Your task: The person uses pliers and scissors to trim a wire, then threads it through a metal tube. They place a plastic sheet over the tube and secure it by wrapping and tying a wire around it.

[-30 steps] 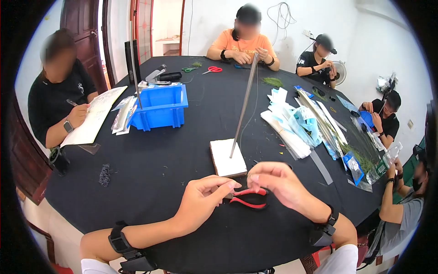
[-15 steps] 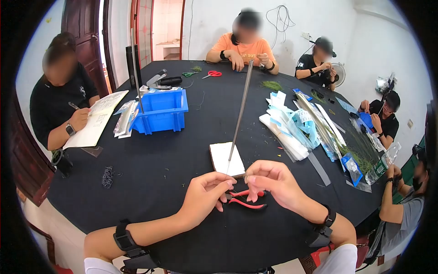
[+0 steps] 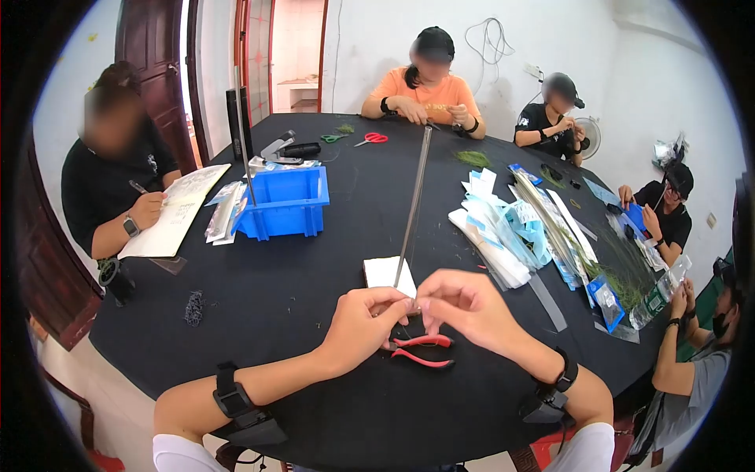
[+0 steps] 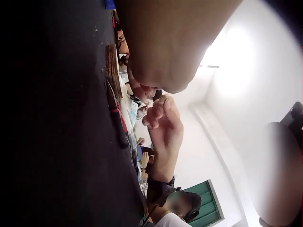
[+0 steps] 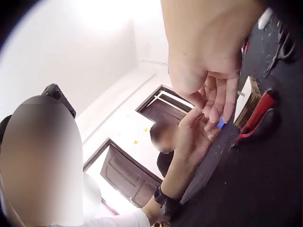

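Left hand [image 3: 358,324] and right hand [image 3: 465,307] closer than 1 s ago, curled, both pinching fine strand [image 3: 416,306] between fingertips, above red-handled pliers [image 3: 429,363]. Slim metallic rod [image 3: 412,208], white-topped block [image 3: 381,273] beyond.

A black-covered table [image 3: 259,315] stands before white walls [image 3: 373,55] and brown doors [image 3: 149,98].

Notebook handwriting [image 3: 182,209], orange-shirt print [image 3: 437,107], green bottle label [image 3: 650,300] — none legible

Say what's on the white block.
A metal rod stands on the white block. In the head view, the left hand covers the block's near part; what's there is hidden.
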`<state>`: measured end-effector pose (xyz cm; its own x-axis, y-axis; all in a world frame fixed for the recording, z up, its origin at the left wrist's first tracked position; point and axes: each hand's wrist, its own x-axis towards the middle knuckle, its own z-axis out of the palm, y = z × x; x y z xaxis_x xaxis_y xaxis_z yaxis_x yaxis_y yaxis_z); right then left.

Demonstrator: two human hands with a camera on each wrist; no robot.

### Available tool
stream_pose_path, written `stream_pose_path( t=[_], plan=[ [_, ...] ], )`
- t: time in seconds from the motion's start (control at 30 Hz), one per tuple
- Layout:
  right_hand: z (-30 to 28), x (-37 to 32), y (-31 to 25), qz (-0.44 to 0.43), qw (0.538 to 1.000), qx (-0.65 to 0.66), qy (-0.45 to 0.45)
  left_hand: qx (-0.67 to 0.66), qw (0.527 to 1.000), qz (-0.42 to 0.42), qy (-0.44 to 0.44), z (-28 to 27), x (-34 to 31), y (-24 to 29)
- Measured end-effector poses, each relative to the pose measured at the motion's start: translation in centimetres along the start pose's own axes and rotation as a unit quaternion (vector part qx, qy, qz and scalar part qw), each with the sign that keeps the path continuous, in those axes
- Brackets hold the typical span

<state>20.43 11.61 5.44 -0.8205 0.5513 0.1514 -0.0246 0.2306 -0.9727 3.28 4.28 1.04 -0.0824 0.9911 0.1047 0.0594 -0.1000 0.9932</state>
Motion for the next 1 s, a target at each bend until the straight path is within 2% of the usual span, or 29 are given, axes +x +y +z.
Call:
stream_pose_path(
  t=[0.1, 0.3, 0.4, 0.53, 0.67, 0.77, 0.87, 0.9, 0.97, 1.0],
  plan=[
    [-0.2, 1.4, -1.5, -0.091, 0.992, -0.033, 0.076, 0.033, 0.999, -0.007, 0.009, 0.4, 0.0, 0.4],
    [-1.1, 5.2, -3.9, -0.194, 0.962, -0.053, 0.184, 0.064, 0.998, 0.022, 0.015, 0.6, 0.3, 0.4],
    [-0.7, 6.2, -3.9, -0.204, 0.947, -0.134, 0.208, 0.076, 0.997, 0.008, -0.013, 0.7, 0.3, 0.9],
    [-0.2, 6.0, -3.6, -0.216, 0.946, -0.113, 0.214, 0.093, 0.995, -0.027, -0.039, 0.5, 0.5, 1.3],
    [-0.4, 5.8, -4.0, -0.235, 0.936, -0.127, 0.227, -0.040, 0.995, -0.086, -0.037, 0.6, 1.1, 0.8],
    [-0.5, 5.8, -3.9, -0.243, 0.937, -0.112, 0.227, -0.062, 0.995, -0.072, -0.031, 0.7, 1.5, 0.5],
    [-0.6, 6.0, -3.9, -0.243, 0.932, -0.117, 0.243, -0.042, 0.998, -0.037, 0.002, 0.9, 1.3, 1.0],
    [-0.7, 6.0, -4.1, -0.241, 0.933, -0.115, 0.242, 0.030, 0.999, 0.033, 0.019, 0.9, 1.3, 1.0],
    [-0.8, 6.2, -4.6, -0.238, 0.934, -0.111, 0.240, 0.172, 0.969, 0.173, 0.050, 0.9, 1.4, 0.8],
    [-0.8, 6.3, -4.6, -0.247, 0.932, -0.111, 0.242, 0.188, 0.961, 0.195, 0.056, 0.9, 1.4, 0.9]
  ],
)
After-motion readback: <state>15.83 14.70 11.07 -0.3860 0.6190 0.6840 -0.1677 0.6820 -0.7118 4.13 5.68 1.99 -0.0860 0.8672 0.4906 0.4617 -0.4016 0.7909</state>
